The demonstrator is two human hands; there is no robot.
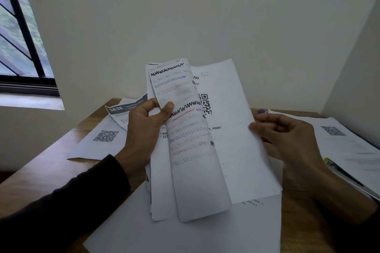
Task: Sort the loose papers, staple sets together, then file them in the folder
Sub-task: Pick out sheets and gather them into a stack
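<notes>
My left hand [144, 129] grips a raised bundle of papers above the table. Its front sheet is a folded paper covered in coloured zigzag scribbles [189, 129], with my thumb pressed on its left edge. Behind it fans out a white sheet with a QR code and a handwritten "B2" [232, 121]. My right hand [287, 135] pinches that sheet at its right edge. Loose sheets lie on the wooden table [41, 170]: one with a QR code [102, 139] at the left, a "3638" printed sheet [121, 111] behind my left hand, and a blank sheet [185, 236] near me.
More printed papers [341, 139] lie at the right, with a clear folder edge and a yellow-tipped pen [345, 174] beside my right forearm. A small purple object [262, 111] peeks out behind my right hand. White walls close the corner; a window [20, 47] is at the left.
</notes>
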